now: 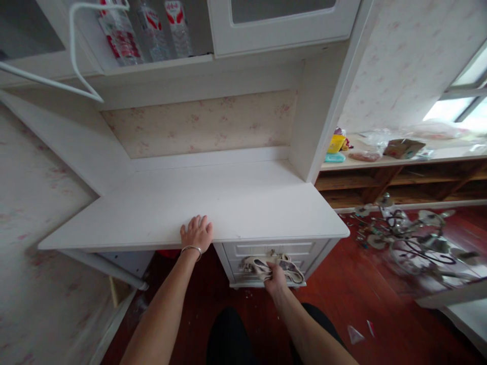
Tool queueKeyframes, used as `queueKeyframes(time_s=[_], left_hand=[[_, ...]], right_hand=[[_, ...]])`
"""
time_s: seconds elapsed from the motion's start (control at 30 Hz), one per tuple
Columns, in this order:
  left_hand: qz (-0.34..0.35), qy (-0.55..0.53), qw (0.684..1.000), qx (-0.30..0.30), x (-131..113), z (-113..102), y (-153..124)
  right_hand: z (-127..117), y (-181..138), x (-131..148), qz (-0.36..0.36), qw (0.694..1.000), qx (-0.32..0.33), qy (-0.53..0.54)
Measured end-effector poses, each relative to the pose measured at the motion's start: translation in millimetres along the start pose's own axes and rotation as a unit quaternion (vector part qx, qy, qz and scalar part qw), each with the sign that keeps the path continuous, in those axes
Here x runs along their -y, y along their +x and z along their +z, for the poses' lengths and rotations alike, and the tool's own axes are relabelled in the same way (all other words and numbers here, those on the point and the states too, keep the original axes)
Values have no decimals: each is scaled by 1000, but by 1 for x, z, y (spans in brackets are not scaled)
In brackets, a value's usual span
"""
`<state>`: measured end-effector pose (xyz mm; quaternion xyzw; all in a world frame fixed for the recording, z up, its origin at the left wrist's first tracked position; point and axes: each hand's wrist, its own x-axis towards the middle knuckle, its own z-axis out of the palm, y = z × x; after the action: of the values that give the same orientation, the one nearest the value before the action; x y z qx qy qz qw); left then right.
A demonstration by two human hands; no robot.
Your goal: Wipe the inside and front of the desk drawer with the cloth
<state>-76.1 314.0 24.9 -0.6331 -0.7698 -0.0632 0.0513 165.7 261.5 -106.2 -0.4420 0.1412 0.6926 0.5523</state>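
Note:
My left hand [197, 234] lies flat near the front edge of the white desk [243, 203], its fingers stretched out and a bangle round the wrist. Lower down, my right hand [276, 278] is closed on a crumpled cream cloth [292, 269] with darker patches. It holds the cloth in front of the white drawers [243, 249] under the desk's right part. The cloth covers some of the drawer fronts; whether it touches them I cannot tell. A small knob [272, 252] shows on the top drawer.
Plastic bottles [178, 30] stand in the cabinet above the desk. A white bent rod [72, 45] hangs at upper left. On the red floor at right lies a chandelier [411, 238] among debris. Bags and a yellow container [336, 144] sit on a low shelf unit [380, 163].

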Motion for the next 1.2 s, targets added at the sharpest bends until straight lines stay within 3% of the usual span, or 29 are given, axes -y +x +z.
queueKeyframes(time_s=[0.13,0.23,0.4,0.53,0.7,0.9,1.0,1.1,1.13,1.17,1.2], left_hand=[[-2,-1,1000,-1,1,2,2],[-2,-5,1000,8,2,2,2],[-1,-16,1000,19,2,1,1],[-1,-22,1000,9,2,2,-2],[-3,-26,1000,-5,4,3,-5],[3,-27,999,-28,5,4,-8],[3,-27,999,-36,4,4,-10],[4,-29,999,-38,5,3,-10],[4,-29,999,-41,5,3,-9],[4,-29,999,-45,5,3,-9],[3,-29,998,-50,5,4,-9]], right_hand=[[-19,-5,60,-55,998,-36,2],[-19,-22,97,-99,994,-50,2],[-2,-73,129,-131,990,15,-40],[1,-122,125,-159,984,54,-54],[13,-168,97,-204,975,77,-40],[75,-185,66,-151,975,147,-74],[113,-178,61,-178,961,176,-116],[152,-163,68,-307,911,152,-230],[165,-157,73,-370,871,132,-296],[178,-151,78,-436,811,109,-376],[189,-146,84,-497,728,91,-464]])
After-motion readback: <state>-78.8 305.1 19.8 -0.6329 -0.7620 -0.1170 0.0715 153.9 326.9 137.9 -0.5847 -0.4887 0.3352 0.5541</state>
